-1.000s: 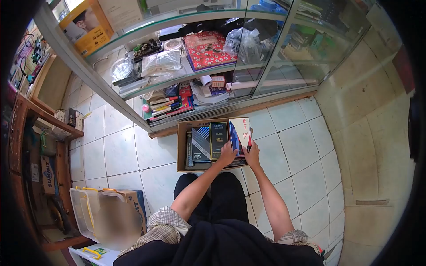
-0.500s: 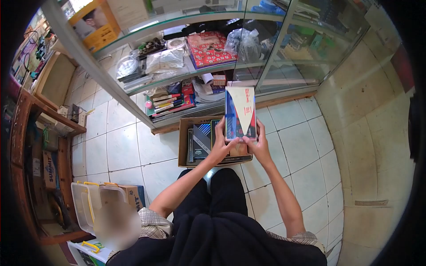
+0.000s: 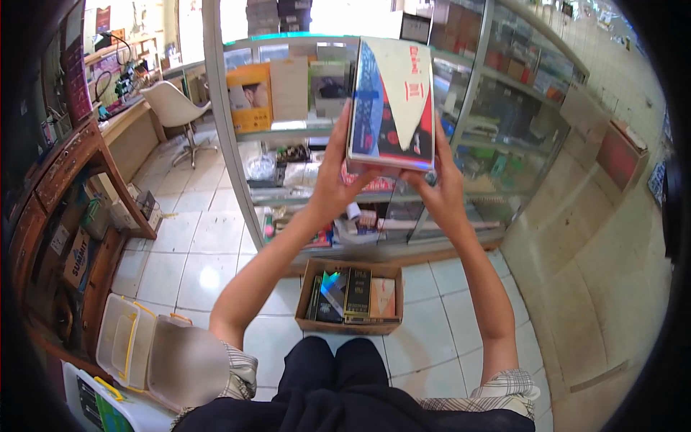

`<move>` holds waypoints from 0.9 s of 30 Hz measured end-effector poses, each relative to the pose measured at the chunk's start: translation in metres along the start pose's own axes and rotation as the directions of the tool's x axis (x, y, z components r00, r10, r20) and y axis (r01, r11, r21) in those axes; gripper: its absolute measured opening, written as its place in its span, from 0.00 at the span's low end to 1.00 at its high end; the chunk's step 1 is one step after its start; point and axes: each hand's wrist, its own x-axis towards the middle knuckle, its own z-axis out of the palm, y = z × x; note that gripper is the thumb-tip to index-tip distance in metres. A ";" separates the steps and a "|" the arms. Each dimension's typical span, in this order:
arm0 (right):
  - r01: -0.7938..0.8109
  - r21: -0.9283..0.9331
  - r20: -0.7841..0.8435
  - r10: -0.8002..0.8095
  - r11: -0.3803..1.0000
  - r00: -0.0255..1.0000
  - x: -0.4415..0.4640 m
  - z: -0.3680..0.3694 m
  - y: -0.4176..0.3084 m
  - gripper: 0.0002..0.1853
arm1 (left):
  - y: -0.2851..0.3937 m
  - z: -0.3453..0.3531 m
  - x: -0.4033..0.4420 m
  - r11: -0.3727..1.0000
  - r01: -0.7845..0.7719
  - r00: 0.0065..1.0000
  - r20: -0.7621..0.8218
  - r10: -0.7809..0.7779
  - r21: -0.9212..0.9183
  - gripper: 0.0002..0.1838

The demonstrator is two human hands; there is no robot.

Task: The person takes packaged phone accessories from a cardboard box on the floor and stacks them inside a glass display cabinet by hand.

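White box [image 3: 392, 104] between left hand [image 3: 337, 173] and right hand [image 3: 440, 183].

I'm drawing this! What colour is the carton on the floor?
The carton is brown, shown best in the head view.

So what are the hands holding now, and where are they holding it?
The hands hold a cream, blue and red box, one on each side, near its lower end.
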 end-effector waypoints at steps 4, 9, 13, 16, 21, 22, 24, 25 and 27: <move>0.176 -0.148 -0.097 -0.191 0.973 0.977 0.085 0.006 0.017 0.44 | 0.001 -0.026 0.086 0.998 -0.057 0.997 0.055 0.058 -0.029 0.47; 0.144 -0.092 -0.175 -0.158 0.985 0.972 0.185 0.015 0.057 0.40 | -0.047 -0.044 0.189 0.992 -0.009 0.991 0.134 0.025 -0.123 0.48; 0.056 -0.137 -0.189 -0.081 0.989 0.979 0.248 0.016 0.092 0.38 | -0.085 -0.053 0.255 0.992 0.075 0.973 0.224 -0.051 -0.101 0.47; -0.017 -0.184 -0.219 -0.024 0.983 0.975 0.283 0.015 0.112 0.38 | -0.105 -0.051 0.293 0.978 0.154 0.951 0.289 -0.109 -0.139 0.46; -0.093 -0.226 -0.380 0.001 0.970 0.925 0.327 0.019 0.129 0.33 | -0.137 -0.038 0.338 0.935 0.241 0.944 0.285 -0.164 -0.260 0.43; -0.122 -0.223 -0.407 0.021 0.967 0.913 0.334 0.020 0.132 0.32 | -0.145 -0.035 0.345 0.913 0.244 0.947 0.285 -0.151 -0.326 0.42; -0.105 -0.251 -0.455 -0.022 0.962 0.890 0.348 0.021 0.149 0.30 | -0.164 -0.027 0.356 0.924 0.216 0.953 0.272 -0.130 -0.317 0.40; -0.117 -0.260 -0.471 -0.020 0.959 0.882 0.354 0.020 0.156 0.29 | -0.172 -0.023 0.361 0.932 0.211 0.958 0.252 -0.137 -0.295 0.40; -0.150 -0.301 -0.533 -0.035 0.942 0.846 0.365 0.019 0.166 0.26 | -0.185 -0.014 0.370 0.962 0.135 0.976 0.202 -0.087 -0.236 0.37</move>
